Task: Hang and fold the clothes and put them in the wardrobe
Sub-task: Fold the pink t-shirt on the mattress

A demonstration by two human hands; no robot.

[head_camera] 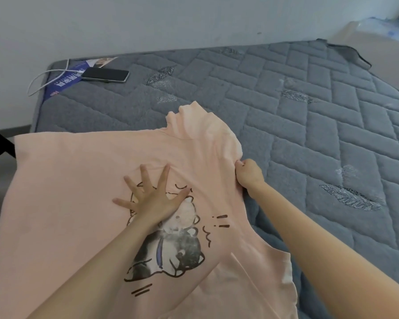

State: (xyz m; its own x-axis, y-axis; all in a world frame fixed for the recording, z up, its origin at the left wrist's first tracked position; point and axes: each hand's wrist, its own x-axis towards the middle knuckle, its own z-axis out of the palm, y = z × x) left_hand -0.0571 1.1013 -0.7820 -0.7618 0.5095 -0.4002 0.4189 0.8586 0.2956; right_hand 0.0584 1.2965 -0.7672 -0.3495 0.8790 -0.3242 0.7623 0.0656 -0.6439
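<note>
soft peach cotton t-shirt w/ cartoon cat print (67, 192) lies flat at bed's (309, 125) near-left edge, on grey quilted mattress cover. left hand (152, 199) fingers splayed, pressing print. right hand (249, 172) fingers pinch shirt's right fold. black slab phone (105, 74) w/ white cable (42, 80) at far-left corner.

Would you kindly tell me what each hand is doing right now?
Left hand: open, pressing flat on the pink T-shirt.
Right hand: pinching the T-shirt's edge.
</note>
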